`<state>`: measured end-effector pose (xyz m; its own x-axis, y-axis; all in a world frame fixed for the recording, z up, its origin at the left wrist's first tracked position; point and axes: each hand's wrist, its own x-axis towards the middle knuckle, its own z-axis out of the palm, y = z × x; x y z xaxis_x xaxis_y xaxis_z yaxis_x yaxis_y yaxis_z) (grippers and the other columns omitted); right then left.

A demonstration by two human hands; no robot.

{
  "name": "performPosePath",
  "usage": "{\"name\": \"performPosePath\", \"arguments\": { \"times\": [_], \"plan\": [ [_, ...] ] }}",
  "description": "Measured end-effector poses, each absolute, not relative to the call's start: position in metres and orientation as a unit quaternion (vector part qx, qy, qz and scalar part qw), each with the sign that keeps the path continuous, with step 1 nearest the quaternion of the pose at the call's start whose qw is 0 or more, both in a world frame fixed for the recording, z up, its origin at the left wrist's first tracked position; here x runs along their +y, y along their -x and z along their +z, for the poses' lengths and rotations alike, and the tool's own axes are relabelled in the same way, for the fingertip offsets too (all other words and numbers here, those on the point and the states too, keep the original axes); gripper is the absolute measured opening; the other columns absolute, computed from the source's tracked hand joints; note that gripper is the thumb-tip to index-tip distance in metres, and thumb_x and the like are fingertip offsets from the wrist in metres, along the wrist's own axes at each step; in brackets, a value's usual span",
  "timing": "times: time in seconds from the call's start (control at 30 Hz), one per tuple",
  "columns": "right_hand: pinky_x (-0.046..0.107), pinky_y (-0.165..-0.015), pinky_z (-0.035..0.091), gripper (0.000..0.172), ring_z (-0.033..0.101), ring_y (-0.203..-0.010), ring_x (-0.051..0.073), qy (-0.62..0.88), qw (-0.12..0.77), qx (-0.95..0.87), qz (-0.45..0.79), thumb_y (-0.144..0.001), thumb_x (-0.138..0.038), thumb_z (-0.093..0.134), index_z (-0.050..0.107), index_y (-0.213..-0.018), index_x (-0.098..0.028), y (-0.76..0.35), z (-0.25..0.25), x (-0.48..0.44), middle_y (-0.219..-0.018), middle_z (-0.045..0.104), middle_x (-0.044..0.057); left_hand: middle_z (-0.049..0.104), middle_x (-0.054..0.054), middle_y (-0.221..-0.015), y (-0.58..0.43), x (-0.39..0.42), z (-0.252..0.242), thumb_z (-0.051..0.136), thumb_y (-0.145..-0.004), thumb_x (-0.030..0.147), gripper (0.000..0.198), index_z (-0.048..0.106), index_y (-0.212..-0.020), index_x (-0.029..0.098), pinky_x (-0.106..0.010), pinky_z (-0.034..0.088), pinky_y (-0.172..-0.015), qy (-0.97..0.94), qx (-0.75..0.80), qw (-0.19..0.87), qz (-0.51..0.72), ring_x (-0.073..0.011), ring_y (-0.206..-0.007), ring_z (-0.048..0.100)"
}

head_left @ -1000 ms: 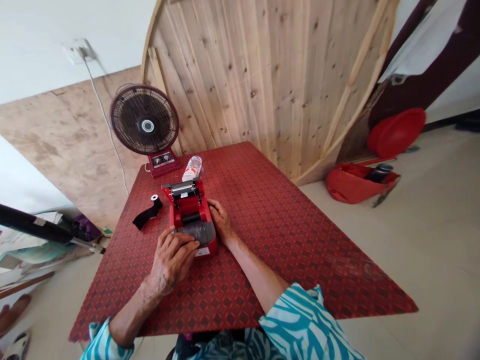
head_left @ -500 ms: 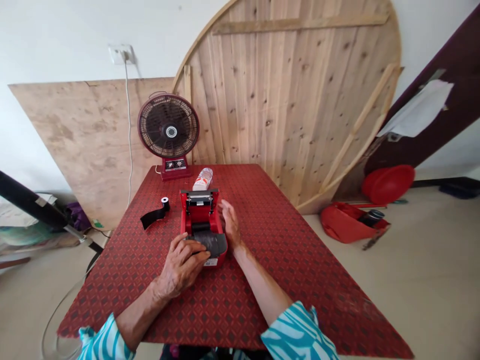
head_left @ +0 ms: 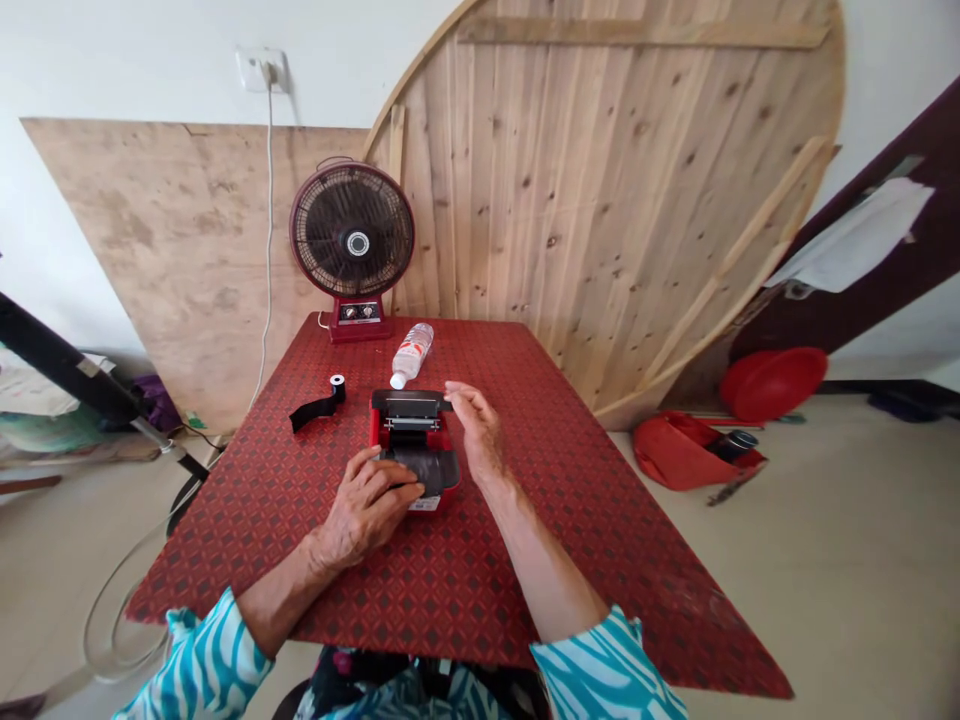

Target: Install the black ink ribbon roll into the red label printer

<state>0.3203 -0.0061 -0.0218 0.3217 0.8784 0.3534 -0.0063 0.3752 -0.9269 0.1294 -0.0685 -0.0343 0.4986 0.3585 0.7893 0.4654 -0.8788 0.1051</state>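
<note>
Open red thermal printer [head_left: 415,445]

Round, seemingly pine board [head_left: 600,200], white wall [head_left: 135,60]

**Right hand lifted clear of the receipt printer; camera view levelled.**
The right hand [head_left: 476,430] has moved from the side of the red receipt printer [head_left: 375,430] to a raised position, its fingers [head_left: 457,390] just beside the hinged lid [head_left: 409,405] and not touching it. The lid appears tipped further forward over the printer body than in the earlier frames. The head camera, tilted at first, now looks squarely along the surface [head_left: 525,480].
</note>
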Motion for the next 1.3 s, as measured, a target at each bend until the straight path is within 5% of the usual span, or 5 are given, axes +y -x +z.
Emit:
{"name": "performPosePath", "arguments": {
  "times": [0.47,0.67,0.9,1.1,1.3],
  "plan": [
    [0.036,-0.086,0.049,0.016,0.06,-0.092,0.019,0.47,0.625,-0.585,0.216,-0.081,-0.037,0.058,0.065,-0.078,-0.023,-0.33,-0.044,-0.022,-0.096,0.062,0.005,0.071,-0.003,-0.097,-0.129,-0.069,-0.033,0.061,-0.084,0.016,0.023,0.062,-0.107,0.021,-0.041,0.032,-0.108,0.868,-0.213,0.033,-0.447,-0.0163,-0.097,0.062],
    [0.044,-0.099,0.045,0.03,0.058,-0.107,0.022,0.482,0.625,-0.506,0.349,-0.076,-0.033,0.058,0.064,-0.105,-0.026,-0.323,-0.049,-0.018,-0.116,0.06,0.005,0.065,-0.007,-0.116,-0.123,-0.046,-0.03,0.052,-0.09,0.034,0.028,0.061,-0.114,0.023,-0.042,0.039,-0.104,0.673,-0.405,-0.243,-0.569,-0.0213,-0.111,0.059],
    [0.047,-0.103,0.043,0.04,0.055,-0.116,0.023,0.473,0.605,-0.467,0.438,-0.075,-0.031,0.058,0.059,-0.115,-0.029,-0.323,-0.048,-0.019,-0.119,0.062,0.004,0.061,-0.008,-0.126,-0.135,-0.021,-0.024,0.074,-0.066,0.03,0.064,0.052,-0.126,0.02,-0.034,0.048,-0.09,0.428,-0.434,-0.581,-0.539,-0.0251,-0.113,0.058],
    [0.048,-0.108,0.039,0.046,0.051,-0.125,0.023,0.458,0.591,-0.468,0.472,-0.078,-0.033,0.057,0.054,-0.124,-0.031,-0.325,-0.049,-0.021,-0.133,0.056,0.002,0.065,-0.006,-0.117,-0.143,-0.02,-0.013,0.071,-0.054,0.014,0.074,0.051,-0.126,0.019,-0.025,0.051,-0.066,0.337,-0.429,-0.644,-0.536,-0.0184,-0.086,0.066],
    [0.046,-0.111,0.036,0.047,0.049,-0.127,0.023,0.438,0.62,-0.457,0.464,-0.081,-0.04,0.057,0.052,-0.126,-0.031,-0.319,-0.06,-0.02,-0.134,0.056,0.002,0.06,-0.006,-0.13,-0.139,-0.026,-0.025,0.074,-0.065,0.022,0.068,0.051,-0.129,0.023,-0.027,0.051,-0.077,0.368,-0.392,-0.638,-0.551,-0.022,-0.104,0.063]
  ]
}}
